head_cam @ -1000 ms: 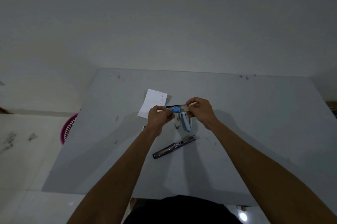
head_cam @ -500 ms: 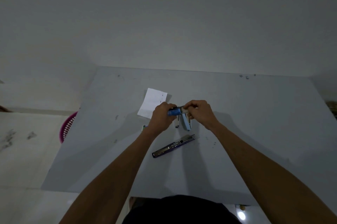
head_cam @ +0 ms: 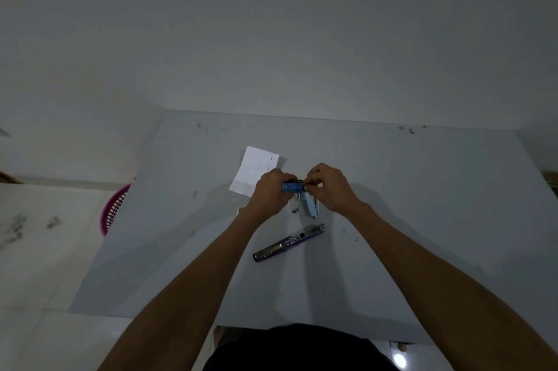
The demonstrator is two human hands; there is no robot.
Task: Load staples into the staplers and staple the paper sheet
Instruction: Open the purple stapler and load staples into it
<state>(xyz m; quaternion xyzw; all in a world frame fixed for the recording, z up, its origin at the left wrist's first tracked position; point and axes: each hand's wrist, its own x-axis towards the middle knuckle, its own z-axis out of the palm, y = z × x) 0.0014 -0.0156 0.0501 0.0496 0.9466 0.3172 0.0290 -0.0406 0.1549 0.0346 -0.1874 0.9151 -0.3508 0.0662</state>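
Room: dim, with a plain pale wall behind a grey table [head_cam: 422, 219].
Paper sheet [head_cam: 255, 170]: lies flat on the table, just past the left hand, likely waiting its turn to be stapled.
Blue staple box [head_cam: 292, 187]: held up over the table between both hands, probably so staples can come out.
Left hand [head_cam: 271, 189]: fingers curl round the box to keep it steady; the arm reaches straight out.
Right hand [head_cam: 327, 186]: fingertips pinch at the box's right end; just what they pinch is too small to tell.
Light blue stapler [head_cam: 311, 207]: on the table right under the hands, swung open, it seems ready for staples.
Purple stapler [head_cam: 290, 242]: lies opened out, nearer the person, apart from both hands.
Pink basket [head_cam: 116, 207]: down beside the table's left edge.
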